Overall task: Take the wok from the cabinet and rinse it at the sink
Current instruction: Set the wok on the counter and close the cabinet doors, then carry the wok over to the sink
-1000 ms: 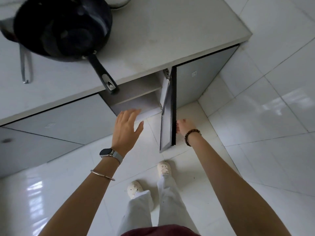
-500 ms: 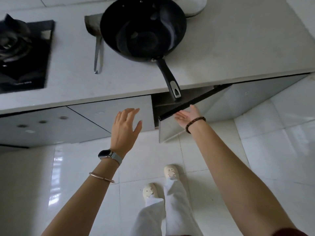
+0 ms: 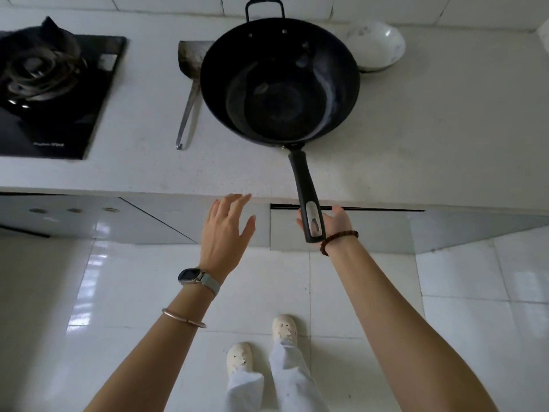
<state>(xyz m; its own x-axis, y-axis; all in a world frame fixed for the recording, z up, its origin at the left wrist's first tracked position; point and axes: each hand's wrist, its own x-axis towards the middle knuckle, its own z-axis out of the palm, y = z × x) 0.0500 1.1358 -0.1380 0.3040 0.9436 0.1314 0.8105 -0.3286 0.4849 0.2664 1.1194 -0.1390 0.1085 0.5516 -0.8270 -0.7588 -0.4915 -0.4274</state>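
A black wok sits on the white countertop, its long black handle sticking out over the front edge. My right hand is just under the end of that handle, fingers straight against the grey cabinet door, which is almost flush with the cabinet front. My left hand hovers with spread fingers in front of the cabinets, left of the handle, holding nothing. No sink is in view.
A metal spatula lies on the counter just left of the wok. A black gas hob fills the counter's far left. An upturned white bowl rests behind the wok at the right. My feet stand on glossy white floor tiles.
The cabinet door has swung from wide open to nearly closed under my right hand. The view has shifted so the wok now sits centred. My left hand stayed raised and open.
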